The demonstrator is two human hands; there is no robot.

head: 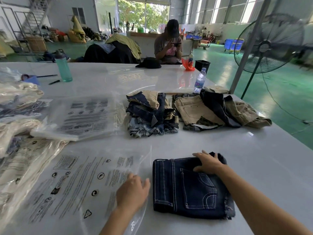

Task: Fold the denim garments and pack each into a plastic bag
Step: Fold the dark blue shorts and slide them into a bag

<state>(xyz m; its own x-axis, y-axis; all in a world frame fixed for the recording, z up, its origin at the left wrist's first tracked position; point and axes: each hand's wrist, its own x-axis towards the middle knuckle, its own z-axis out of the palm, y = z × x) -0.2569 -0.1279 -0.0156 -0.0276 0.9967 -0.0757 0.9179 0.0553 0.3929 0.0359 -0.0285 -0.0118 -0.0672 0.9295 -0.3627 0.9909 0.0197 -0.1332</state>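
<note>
A folded pair of dark denim shorts [184, 189] with white stitching lies on the white table in front of me. My right hand [209, 162] grips its far right edge, fingers curled over the fold. A clear plastic bag [81, 180] printed with warning text lies flat to the left of the shorts. My left hand [133, 190] rests on the bag's right end, near its opening, fingers spread. Two heaps of unfolded garments sit farther back: dark and light denim [149, 114] and tan and dark pieces [215, 110].
A stack of unused printed bags [84, 116] lies left of the heaps. Packed bags [18, 126] pile up along the left edge. A teal bottle [63, 66], a water bottle [199, 80], pens and a black cap stand farther back. A person sits across the table; a standing fan [269, 43] is at right.
</note>
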